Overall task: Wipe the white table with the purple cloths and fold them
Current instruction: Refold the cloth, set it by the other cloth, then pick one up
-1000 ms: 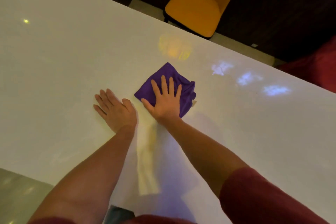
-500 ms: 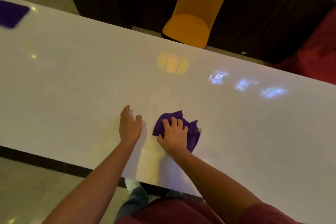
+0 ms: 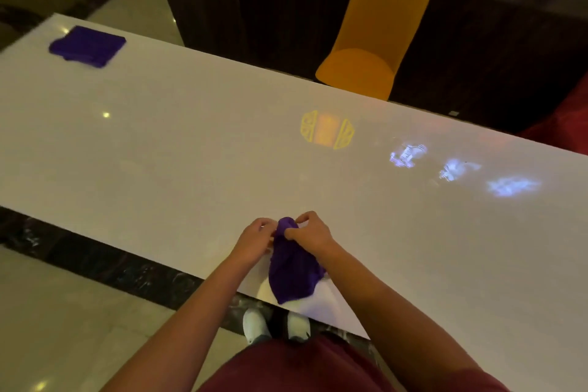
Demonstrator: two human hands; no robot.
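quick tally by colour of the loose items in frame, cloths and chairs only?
Purple cloths: 2, the cloth held up in both hands and the folded cloth at the far left of the table
Yellow chairs: 1, the chair behind the table
Total: 3

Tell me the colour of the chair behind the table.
The moulded chair with the tall rounded back is orange-yellow, seen in the head view beyond the white table's far edge.
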